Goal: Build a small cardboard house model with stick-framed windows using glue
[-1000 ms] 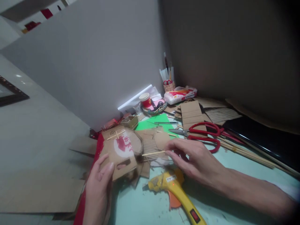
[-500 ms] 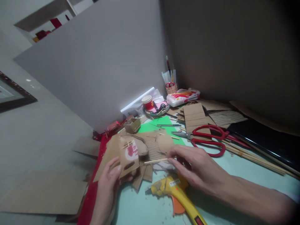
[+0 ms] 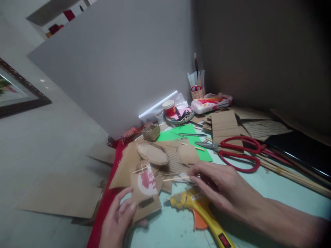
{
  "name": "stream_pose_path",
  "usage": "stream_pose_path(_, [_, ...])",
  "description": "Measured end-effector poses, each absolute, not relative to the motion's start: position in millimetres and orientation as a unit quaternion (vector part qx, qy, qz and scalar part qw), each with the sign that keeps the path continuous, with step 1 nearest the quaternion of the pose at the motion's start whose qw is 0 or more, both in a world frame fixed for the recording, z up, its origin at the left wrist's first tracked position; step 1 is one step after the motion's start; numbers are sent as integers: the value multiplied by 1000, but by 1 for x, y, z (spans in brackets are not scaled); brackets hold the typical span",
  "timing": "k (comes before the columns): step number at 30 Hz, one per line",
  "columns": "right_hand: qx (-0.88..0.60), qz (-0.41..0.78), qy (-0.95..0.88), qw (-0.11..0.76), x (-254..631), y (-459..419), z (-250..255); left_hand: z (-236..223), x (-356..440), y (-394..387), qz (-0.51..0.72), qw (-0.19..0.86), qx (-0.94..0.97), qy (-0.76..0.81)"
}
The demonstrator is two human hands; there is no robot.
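My left hand (image 3: 117,220) grips the lower edge of a brown cardboard piece (image 3: 145,187) with a red and white print and thin sticks glued across its top. My right hand (image 3: 219,187) pinches a short thin wooden stick (image 3: 176,178) that points left toward the cardboard piece. A yellow glue gun (image 3: 199,210) lies on the pale green table just below my right hand, nozzle pointing left. An oval cardboard shape (image 3: 153,153) rests on more cardboard scraps behind the held piece.
Red scissors (image 3: 238,151) and long bamboo skewers (image 3: 292,172) lie to the right. A green sheet (image 3: 188,139), a corrugated cardboard panel (image 3: 224,124), a red cup (image 3: 170,108), a brush holder (image 3: 198,91) and a tissue pack (image 3: 212,102) sit at the back. Large cardboard sheets (image 3: 59,196) lie left.
My left hand pulled the printed cardboard piece down and toward me, off the oval shape. My right hand kept the stick pinched and barely moved. The camera view shifted left.
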State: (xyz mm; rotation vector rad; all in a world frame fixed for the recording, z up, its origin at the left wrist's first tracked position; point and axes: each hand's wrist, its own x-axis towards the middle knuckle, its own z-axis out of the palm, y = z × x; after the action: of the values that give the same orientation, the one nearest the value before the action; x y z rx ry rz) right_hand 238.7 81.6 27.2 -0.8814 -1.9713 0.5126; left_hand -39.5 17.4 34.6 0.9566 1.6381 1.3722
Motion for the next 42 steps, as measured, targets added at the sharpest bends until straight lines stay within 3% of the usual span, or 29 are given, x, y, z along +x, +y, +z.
stream_pose_path(2, [-351,203,-802,440,239,81,27,31,-43,10,488,388,416,662])
stream_pose_path(4, [-346,195,-807,436,240,81,28,26,-49,7,418,322,484,698])
stream_pose_path(8, [-334,177,-820,429,240,80,28,24,-60,7,302,41,609,732])
stream_pose_path(11, [-320,170,-834,417,240,78,28,35,-48,12,344,-122,713,599])
stream_pose_path(13, [-306,165,-844,409,240,76,28,43,-28,18,342,-160,788,486])
stream_pose_path(18, [-273,146,-864,396,239,74,26,46,33,40,219,-108,897,367])
stream_pose_path(21, [-276,142,-864,396,239,75,25,42,50,49,230,-115,884,390])
stream_pose_path(28, [-308,128,-863,380,239,74,25,43,46,57,231,-139,891,366])
stream_pose_path(42, [-322,113,-910,234,238,67,28,28,24,54,167,-182,900,360])
